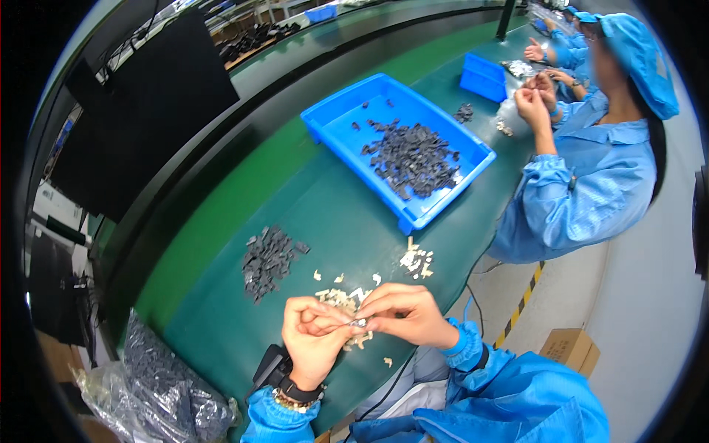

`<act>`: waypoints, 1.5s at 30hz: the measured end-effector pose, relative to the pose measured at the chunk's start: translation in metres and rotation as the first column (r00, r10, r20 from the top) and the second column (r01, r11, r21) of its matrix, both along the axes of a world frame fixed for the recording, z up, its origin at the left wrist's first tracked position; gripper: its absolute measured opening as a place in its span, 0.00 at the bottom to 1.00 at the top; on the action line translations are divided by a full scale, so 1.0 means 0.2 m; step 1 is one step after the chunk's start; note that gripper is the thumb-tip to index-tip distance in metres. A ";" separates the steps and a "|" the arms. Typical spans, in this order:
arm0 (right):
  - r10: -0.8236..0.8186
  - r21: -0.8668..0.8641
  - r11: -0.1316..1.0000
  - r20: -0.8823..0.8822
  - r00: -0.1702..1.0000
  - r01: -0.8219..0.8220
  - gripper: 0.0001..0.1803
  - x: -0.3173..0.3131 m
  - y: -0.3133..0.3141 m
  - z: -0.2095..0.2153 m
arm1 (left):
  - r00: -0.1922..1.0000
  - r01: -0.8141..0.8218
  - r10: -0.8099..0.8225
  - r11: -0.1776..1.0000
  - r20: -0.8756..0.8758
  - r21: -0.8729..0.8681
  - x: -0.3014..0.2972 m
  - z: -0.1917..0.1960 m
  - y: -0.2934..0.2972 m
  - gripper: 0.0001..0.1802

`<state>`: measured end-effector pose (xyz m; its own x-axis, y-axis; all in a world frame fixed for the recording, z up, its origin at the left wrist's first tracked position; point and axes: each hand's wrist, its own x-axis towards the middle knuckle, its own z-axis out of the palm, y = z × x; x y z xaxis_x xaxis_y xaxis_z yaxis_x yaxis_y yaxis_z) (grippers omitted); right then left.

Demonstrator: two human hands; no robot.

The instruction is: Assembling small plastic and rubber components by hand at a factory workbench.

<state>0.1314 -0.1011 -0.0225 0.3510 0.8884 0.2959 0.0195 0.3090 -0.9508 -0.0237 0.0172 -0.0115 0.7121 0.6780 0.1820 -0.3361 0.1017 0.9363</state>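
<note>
Over the green table, my left hand (316,338) and my right hand (405,313) meet fingertip to fingertip. Both pinch one small dark part with a shiny silvery spot (360,323); the fingers cover most of it, and its kind cannot be made out. Just beyond and partly behind my hands lies a loose pile of small cream-coloured pieces (336,298). A heap of small black plastic parts (269,260) sits farther off to the left. Toward the right, a smaller cluster of cream and white bits (417,261) is spread near the table's edge.
A blue tray (354,164) holding many black parts (415,159) stands beyond my hands. Behind it is a smaller blue bin (484,77). Clear bags of dark parts (166,384) lie at lower left. A co-worker in blue (591,177) sits on the right, above a cardboard box (569,351).
</note>
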 end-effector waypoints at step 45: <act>-0.256 0.151 0.810 0.960 0.109 0.566 0.05 0.31 -0.02 0.21 | 0.956 0.166 -0.155 0.986 -0.248 0.026 0.01 0.00 0.00 0.22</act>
<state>0.1925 -0.1059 0.0188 0.2999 0.7858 0.5409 0.9538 -0.2562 -0.1567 -0.0211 0.0173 -0.0117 0.8375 0.5462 0.0170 -0.0794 0.0908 0.9927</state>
